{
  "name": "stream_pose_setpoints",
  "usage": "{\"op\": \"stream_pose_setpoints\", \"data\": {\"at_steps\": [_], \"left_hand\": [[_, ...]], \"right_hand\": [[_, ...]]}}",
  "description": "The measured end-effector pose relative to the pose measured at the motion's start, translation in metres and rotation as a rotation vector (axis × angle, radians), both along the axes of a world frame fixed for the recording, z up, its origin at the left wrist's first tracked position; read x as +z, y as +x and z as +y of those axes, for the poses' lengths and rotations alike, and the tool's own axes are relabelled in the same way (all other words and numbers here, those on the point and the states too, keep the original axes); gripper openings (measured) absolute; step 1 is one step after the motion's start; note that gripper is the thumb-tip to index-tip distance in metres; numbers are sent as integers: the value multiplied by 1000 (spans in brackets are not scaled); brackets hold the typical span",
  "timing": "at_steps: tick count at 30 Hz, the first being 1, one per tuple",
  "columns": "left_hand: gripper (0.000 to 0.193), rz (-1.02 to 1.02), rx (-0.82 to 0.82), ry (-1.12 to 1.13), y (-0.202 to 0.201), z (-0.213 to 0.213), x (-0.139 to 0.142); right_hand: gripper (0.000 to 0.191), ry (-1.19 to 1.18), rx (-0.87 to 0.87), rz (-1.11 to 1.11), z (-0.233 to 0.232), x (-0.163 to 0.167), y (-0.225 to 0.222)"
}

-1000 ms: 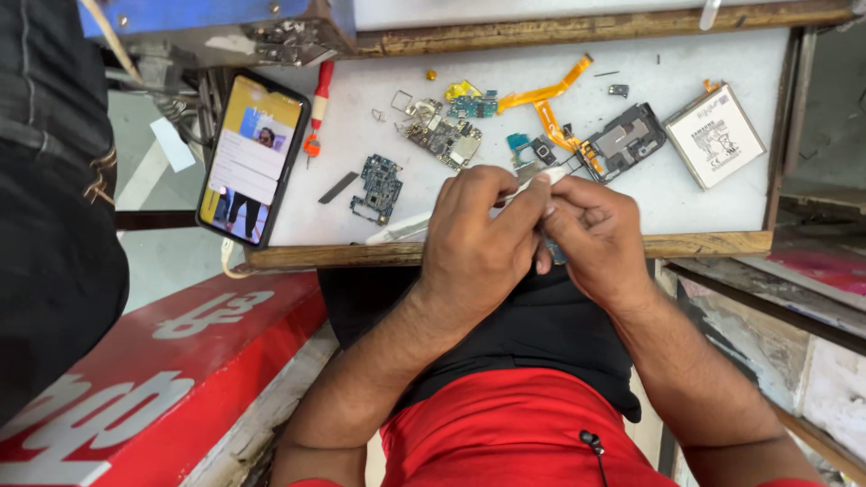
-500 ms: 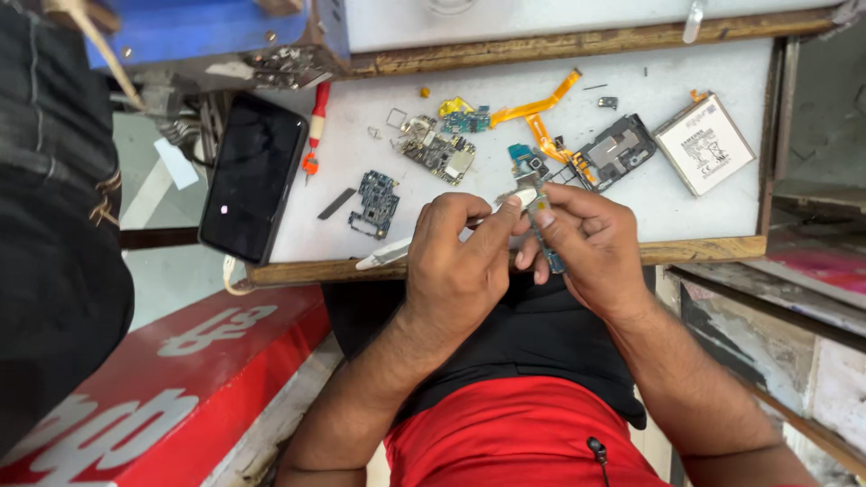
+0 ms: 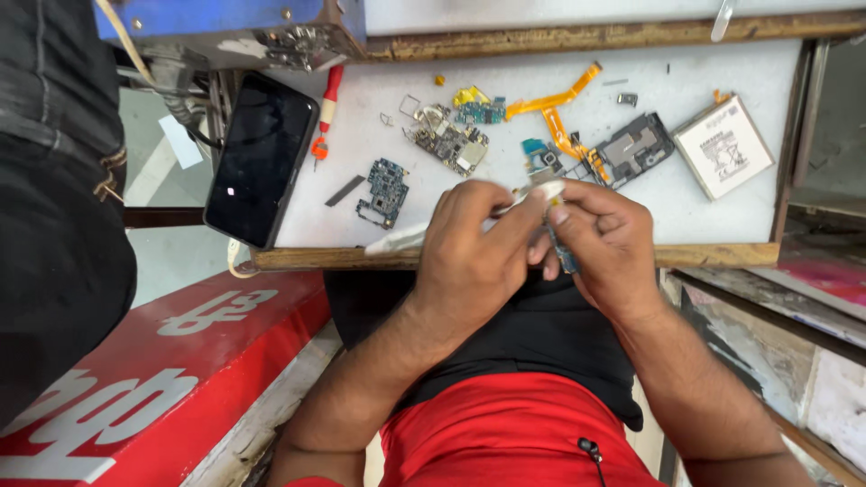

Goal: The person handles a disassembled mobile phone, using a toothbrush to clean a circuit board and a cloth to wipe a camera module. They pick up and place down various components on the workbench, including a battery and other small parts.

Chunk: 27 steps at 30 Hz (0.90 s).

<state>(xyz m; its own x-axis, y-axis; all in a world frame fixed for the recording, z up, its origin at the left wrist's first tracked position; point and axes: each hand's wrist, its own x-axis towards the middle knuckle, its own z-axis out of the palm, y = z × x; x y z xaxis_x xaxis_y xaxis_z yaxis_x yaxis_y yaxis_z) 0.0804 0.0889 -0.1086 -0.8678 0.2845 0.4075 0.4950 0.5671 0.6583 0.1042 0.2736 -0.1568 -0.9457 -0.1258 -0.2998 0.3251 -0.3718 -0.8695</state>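
Observation:
My left hand [image 3: 469,257] and my right hand [image 3: 606,242] meet over the front edge of a white worktop [image 3: 686,203]. The left hand grips a white brush-like tool [image 3: 406,237] whose tip reaches the right hand's fingertips. A small blue circuit board [image 3: 565,257], mostly hidden by the fingers, is pinched in the right hand. On the worktop lie several phone parts: a blue circuit board [image 3: 384,191], a larger board with metal shields [image 3: 446,144], orange flex cables [image 3: 555,113] and a black frame piece [image 3: 636,146].
A dark-screened phone [image 3: 262,158] hangs over the worktop's left edge beside a red-handled screwdriver [image 3: 325,122]. A white battery [image 3: 723,146] lies at the right. A red bench [image 3: 153,379] is at lower left, and another person's dark clothing [image 3: 54,216] is at far left.
The phone's screen has gone from lit to dark. Both hands stay together at the front edge, working on the small board, with the view shifted slightly.

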Motion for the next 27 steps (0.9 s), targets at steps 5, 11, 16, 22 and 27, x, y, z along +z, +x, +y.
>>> {"op": "stream_pose_setpoints", "data": {"at_steps": [5,11,16,22,27], "left_hand": [[29,-119,104,47,9,-26,9],[24,-162,389,-32,-9,-76,14],[22,-1,413,-163,-39,-104,-2],[28,56,486,-404,-60,-100,-2],[39,-250,104,-7,-30,-65,15]], "right_hand": [[37,-8,-34,-24,0,-6,2],[38,-44,10,24,6,-16,5],[39,-114,14,58,7,-20,5],[39,-71,32,21,6,-19,3],[48,26,200,-71,8,-2,-3]]}}
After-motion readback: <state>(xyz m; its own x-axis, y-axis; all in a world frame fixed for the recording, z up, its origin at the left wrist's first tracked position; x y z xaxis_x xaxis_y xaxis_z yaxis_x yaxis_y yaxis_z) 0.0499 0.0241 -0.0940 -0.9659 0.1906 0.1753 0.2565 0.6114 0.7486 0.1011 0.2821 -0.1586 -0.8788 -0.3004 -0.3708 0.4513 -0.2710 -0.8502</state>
